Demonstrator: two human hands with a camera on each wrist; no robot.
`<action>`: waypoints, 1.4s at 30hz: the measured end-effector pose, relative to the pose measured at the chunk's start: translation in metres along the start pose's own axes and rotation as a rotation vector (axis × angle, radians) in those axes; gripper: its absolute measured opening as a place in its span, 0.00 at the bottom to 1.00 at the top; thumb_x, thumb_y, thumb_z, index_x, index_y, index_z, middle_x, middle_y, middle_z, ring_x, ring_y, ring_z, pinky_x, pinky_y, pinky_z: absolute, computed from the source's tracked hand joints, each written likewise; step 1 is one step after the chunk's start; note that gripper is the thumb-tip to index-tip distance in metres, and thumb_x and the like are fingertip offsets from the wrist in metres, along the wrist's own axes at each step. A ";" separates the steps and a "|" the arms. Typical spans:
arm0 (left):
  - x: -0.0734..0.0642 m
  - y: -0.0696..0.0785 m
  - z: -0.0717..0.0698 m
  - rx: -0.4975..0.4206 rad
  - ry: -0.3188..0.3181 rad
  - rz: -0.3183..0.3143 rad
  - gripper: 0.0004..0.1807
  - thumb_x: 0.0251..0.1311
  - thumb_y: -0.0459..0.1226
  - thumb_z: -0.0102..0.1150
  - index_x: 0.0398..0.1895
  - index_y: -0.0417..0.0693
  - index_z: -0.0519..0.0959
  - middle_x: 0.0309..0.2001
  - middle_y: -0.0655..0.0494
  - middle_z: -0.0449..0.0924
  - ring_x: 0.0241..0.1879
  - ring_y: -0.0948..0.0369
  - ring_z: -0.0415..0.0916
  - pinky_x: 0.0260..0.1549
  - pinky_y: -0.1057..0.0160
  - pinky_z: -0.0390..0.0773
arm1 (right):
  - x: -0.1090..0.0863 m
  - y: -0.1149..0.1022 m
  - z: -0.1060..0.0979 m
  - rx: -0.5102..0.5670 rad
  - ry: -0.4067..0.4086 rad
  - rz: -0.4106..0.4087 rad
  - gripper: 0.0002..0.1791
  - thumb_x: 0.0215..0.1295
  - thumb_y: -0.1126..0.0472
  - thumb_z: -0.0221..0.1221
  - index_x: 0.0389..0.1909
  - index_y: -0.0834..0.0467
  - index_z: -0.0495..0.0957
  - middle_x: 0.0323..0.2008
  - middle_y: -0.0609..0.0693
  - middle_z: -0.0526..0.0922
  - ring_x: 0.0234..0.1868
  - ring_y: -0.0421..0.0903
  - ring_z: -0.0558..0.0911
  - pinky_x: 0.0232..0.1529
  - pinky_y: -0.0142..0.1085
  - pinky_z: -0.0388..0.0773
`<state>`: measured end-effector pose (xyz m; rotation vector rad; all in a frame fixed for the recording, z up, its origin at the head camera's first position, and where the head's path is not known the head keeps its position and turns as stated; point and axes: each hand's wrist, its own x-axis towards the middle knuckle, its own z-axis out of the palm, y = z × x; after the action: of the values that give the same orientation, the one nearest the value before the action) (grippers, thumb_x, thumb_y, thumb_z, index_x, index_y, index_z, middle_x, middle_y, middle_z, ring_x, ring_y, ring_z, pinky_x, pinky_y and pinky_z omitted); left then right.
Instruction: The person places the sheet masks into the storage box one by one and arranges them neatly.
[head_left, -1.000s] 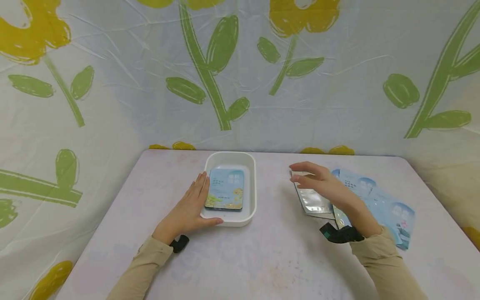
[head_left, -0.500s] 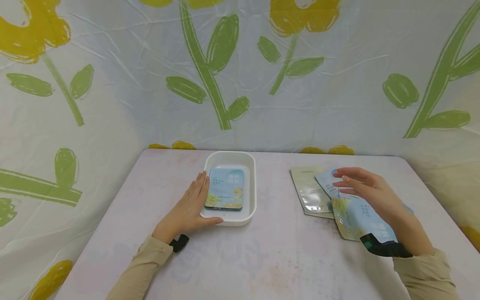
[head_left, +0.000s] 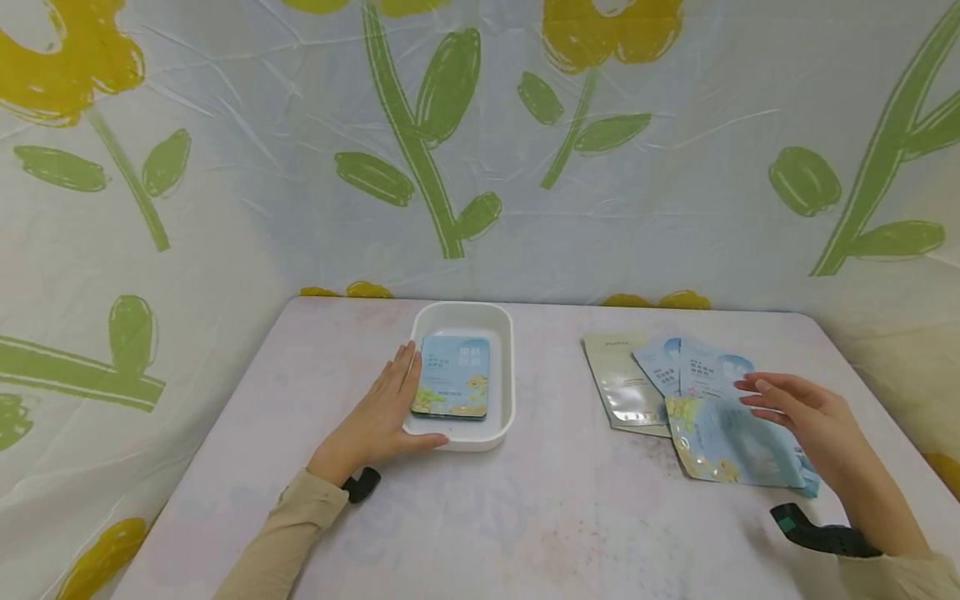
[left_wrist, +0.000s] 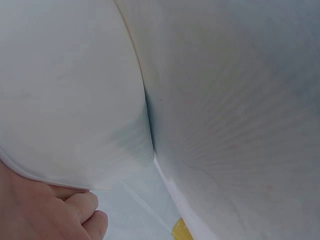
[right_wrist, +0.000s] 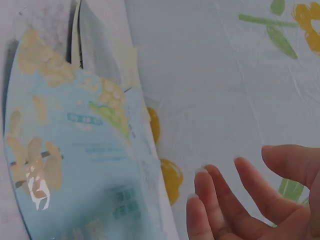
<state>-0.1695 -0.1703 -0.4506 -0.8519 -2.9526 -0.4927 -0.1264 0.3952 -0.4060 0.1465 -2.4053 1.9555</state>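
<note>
My left hand (head_left: 375,417) rests against the left side of a white plastic tray (head_left: 505,417), fingers straight along the rim and thumb at the front edge. A blue printed foil packet (head_left: 452,375) lies in the tray, its thick edge suggesting a stack. The left wrist view has the tray's wall (left_wrist: 75,100) with fingers (left_wrist: 82,205) at its rim. My right hand (head_left: 817,421) hovers over the right end of loose packets, fingers loosely bent, holding nothing. Nearest it lies a blue packet (head_left: 731,442), large in the right wrist view too.
Left of the blue packet, pale silver-beige packets (head_left: 618,379) lie partly under narrower-looking blue packets (head_left: 663,367). Everything sits on a pale table (head_left: 540,517). A flower-printed cloth (head_left: 262,167) hangs behind and beside it.
My right hand has moved right and back towards me, away from the silver-beige packets, uncovering the blue packets. My left hand stays at the tray.
</note>
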 end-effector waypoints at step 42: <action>-0.001 0.002 -0.002 0.009 0.037 0.024 0.70 0.51 0.77 0.49 0.78 0.35 0.37 0.79 0.41 0.27 0.78 0.50 0.28 0.75 0.50 0.41 | -0.023 0.053 -0.003 -0.862 0.140 0.326 0.55 0.57 0.38 0.68 0.63 0.81 0.57 0.52 0.84 0.65 0.49 0.77 0.70 0.40 0.62 0.77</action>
<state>-0.1677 -0.1699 -0.4480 -0.8673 -2.9056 -0.4885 -0.1090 0.4102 -0.4586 -0.4103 -3.0360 0.7814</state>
